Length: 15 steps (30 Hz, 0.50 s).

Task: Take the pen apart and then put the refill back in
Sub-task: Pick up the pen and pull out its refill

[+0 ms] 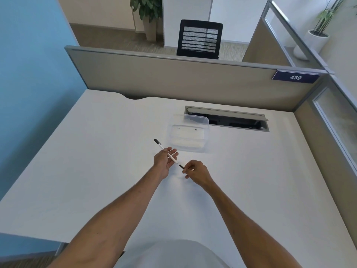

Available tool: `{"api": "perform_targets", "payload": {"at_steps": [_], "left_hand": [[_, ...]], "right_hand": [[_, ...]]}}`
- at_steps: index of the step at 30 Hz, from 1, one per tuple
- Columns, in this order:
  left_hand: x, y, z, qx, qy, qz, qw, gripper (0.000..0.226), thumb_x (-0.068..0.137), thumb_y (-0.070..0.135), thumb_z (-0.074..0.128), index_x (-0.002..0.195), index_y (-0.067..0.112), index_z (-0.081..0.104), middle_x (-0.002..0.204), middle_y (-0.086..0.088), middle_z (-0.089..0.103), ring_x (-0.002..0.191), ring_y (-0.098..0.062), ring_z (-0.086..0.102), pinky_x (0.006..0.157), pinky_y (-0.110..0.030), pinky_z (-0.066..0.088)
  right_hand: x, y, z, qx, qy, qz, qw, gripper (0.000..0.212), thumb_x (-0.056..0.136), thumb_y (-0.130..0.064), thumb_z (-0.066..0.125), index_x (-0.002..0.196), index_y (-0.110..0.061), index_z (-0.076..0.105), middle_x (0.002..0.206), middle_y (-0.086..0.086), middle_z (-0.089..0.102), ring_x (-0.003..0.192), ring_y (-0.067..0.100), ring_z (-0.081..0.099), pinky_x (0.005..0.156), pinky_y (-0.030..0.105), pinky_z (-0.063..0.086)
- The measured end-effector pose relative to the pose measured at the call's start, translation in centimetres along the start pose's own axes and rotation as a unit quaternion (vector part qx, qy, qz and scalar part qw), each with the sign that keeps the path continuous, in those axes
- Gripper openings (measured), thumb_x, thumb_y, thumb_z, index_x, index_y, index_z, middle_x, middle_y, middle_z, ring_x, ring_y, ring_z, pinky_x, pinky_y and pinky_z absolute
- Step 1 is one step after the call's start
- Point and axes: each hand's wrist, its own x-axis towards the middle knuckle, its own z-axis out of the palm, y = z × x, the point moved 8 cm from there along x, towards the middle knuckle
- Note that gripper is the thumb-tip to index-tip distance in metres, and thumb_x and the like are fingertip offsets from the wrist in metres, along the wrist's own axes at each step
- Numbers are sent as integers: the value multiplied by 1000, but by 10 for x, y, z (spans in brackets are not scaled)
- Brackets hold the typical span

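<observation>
Left hand (pixel 165 160) loosely cradles the pen (pixel 166 151), which points to 10 o'clock above the worktop (pixel 96 151), while right hand (pixel 196 171) pinches its black tip (pixel 181 166), just apart from the barrel, so such a small piece could slip and roll away.

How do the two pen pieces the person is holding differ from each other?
The white pen body is long, while the small black piece is short. The pen body is white with a black end pointing away; the small piece is all black. The left hand holds the pen body with fingers loosely spread; the right hand pinches the small black piece at its fingertips. Both are slim, lie along nearly one line with a gap between them, and are held above the white desk.
</observation>
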Motion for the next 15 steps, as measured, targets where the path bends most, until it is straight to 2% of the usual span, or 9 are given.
{"api": "perform_targets", "payload": {"at_steps": [2,5,7,12,15], "left_hand": [[-1,0,-2,-8,5,-2,1000,26,117,19,40,124,8,63,121,-15,78,110,-32,75,87,-39,63],[-3,1,-1,-12,4,-4,1000,19,117,16,41,127,11,57,121,-19,76,111,-33,74,79,-37,63],[-2,0,-2,-7,8,-7,1000,16,117,13,42,128,12,54,117,-19,77,109,-33,74,80,-37,64],[4,-6,-12,0,3,-9,1000,15,112,5,53,122,9,63,101,-10,76,89,-23,75,86,-37,63],[8,-7,-21,13,1,-7,1000,17,111,5,54,122,8,66,103,-10,78,93,-22,76,94,-38,61]], "right_hand": [[1,6,-8,-36,42,2,998,5,91,-26,72,89,-25,76,91,-14,74,92,15,74,85,40,59],[5,17,-20,-53,76,48,995,8,92,-25,72,95,-20,78,94,-5,77,92,21,73,79,36,57],[10,25,-24,-81,79,77,991,8,91,-29,73,96,-23,76,97,-3,80,93,25,75,73,32,54],[18,29,-30,-175,122,86,973,11,96,-27,67,105,-22,70,108,3,76,101,32,73,77,33,48],[22,29,-30,-212,139,89,963,12,99,-23,64,109,-16,66,110,7,74,100,34,72,78,35,51]]}}
